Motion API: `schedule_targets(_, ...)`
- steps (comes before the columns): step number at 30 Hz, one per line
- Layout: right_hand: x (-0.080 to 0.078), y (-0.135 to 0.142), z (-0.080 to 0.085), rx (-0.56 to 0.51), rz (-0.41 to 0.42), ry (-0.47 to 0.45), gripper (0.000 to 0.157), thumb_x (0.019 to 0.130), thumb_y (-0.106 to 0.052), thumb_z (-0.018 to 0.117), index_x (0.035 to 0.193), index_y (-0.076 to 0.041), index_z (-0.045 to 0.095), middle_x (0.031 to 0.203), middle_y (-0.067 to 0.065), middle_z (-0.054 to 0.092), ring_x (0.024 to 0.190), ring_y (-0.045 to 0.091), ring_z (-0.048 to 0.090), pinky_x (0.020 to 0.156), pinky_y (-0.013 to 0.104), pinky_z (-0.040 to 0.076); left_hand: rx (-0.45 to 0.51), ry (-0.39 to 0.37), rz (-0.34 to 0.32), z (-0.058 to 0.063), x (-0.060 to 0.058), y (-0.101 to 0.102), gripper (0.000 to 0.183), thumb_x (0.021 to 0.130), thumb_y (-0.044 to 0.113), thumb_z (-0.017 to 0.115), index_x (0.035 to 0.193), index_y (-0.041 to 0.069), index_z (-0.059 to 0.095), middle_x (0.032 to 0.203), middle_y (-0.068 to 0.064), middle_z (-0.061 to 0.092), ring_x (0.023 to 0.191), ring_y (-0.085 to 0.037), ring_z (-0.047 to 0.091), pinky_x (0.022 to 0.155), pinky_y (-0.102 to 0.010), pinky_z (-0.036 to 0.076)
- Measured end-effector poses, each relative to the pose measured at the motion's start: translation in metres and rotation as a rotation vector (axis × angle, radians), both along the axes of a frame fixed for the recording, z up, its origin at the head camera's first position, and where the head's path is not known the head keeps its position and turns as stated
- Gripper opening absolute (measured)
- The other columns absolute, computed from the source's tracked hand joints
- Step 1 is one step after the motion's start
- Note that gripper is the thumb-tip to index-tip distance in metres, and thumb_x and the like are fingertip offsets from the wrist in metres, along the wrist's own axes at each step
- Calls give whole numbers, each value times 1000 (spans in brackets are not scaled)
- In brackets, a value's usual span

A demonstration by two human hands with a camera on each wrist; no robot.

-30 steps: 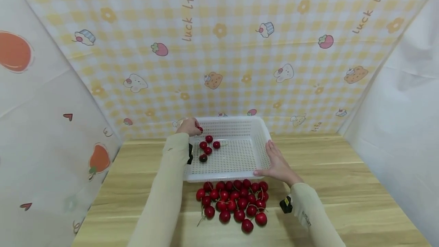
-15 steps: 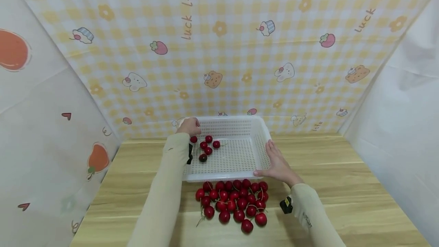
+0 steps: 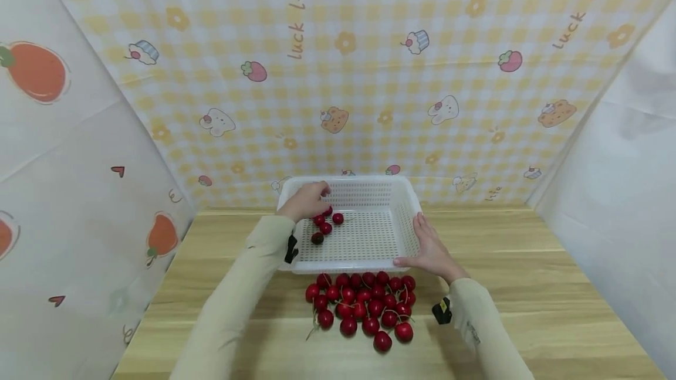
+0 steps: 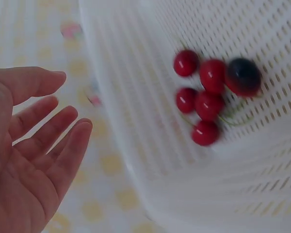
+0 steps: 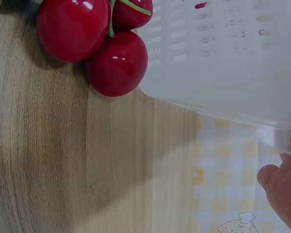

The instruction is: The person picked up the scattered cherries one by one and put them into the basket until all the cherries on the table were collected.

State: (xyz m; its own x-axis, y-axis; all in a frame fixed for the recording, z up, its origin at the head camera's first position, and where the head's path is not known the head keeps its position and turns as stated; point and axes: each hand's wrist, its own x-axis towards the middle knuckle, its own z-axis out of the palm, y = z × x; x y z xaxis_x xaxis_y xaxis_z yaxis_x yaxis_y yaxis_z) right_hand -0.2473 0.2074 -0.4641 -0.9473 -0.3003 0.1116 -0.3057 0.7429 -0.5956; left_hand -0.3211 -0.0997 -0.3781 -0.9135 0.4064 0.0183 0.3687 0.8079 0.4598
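My left hand hovers over the left part of a white perforated plastic basket. Its fingers are apart and hold nothing, as the left wrist view plainly shows, with the palm facing the basket. Several red cherries lie on the basket floor at the left, among them a dark, blackish one; the left hand hides some in the head view. At the basket's right front corner my right hand grips the rim, thumb on the front edge and fingers along the right side.
Directly before the basket, a pile of red cherries with green stems lies on the wooden table. A yellow checked cloth hangs right behind the basket. White cloths close off both sides.
The left hand has let go of a cherry at the basket's left side, where it dropped among the others. The hand has since moved right and its fingers have spread. The right hand stays put.
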Motion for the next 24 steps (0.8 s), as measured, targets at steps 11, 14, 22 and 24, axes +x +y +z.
schedule_targets(11,-3,1,0,9,4,-7,122,60,-52,77,140,10,10,148,24,-1,136,37,0,107,56,10,48,318,-245,9,94,-2,27,78,7,65,104,3,57,93,-7,60,84,-18,57,72,-27,50)
schedule_targets(14,-4,1,1,13,0,-4,122,59,-51,78,139,11,10,148,25,0,136,38,1,107,56,10,20,298,-307,-3,117,-1,28,79,10,66,104,4,57,95,-6,61,84,-16,58,73,-24,50)
schedule_targets(22,-2,2,2,7,-2,-13,122,59,-51,78,139,11,10,148,25,0,136,39,1,107,57,10,-35,145,-395,-51,159,3,18,77,7,66,94,7,60,86,0,58,71,-5,53,63,-12,45)
schedule_targets(24,-1,1,1,8,-2,-16,122,59,-51,78,139,11,10,148,25,-1,136,38,0,107,56,10,-84,125,-397,-65,165,4,19,76,8,67,94,7,60,85,1,57,68,-3,50,60,-12,44)
